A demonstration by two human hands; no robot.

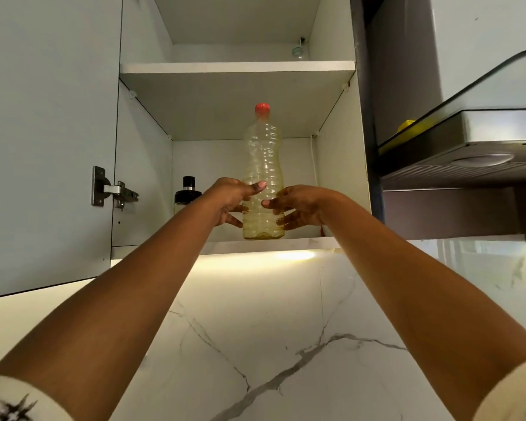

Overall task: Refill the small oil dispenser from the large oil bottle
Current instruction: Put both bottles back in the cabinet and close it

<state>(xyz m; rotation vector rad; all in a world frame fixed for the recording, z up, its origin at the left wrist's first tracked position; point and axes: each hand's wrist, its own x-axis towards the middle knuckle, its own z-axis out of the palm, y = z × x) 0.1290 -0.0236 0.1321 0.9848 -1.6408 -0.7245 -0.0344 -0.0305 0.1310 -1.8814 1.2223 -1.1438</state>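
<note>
The large oil bottle (263,161) is clear ribbed plastic with a red cap and pale yellow oil in its lower part. It stands upright at the front of the lower shelf (304,243) of an open wall cupboard. My left hand (230,200) and my right hand (298,206) hold its lower half from both sides, thumbs across the front. The small oil dispenser (186,194), glass with a black top, stands at the left back of the same shelf, partly hidden behind my left forearm.
The cupboard door (49,141) hangs open to the left on a metal hinge (114,189). An upper shelf (237,67) is above. A range hood (474,147) with a yellow object on it juts out at the right. White marble wall below, lit by an under-cupboard light.
</note>
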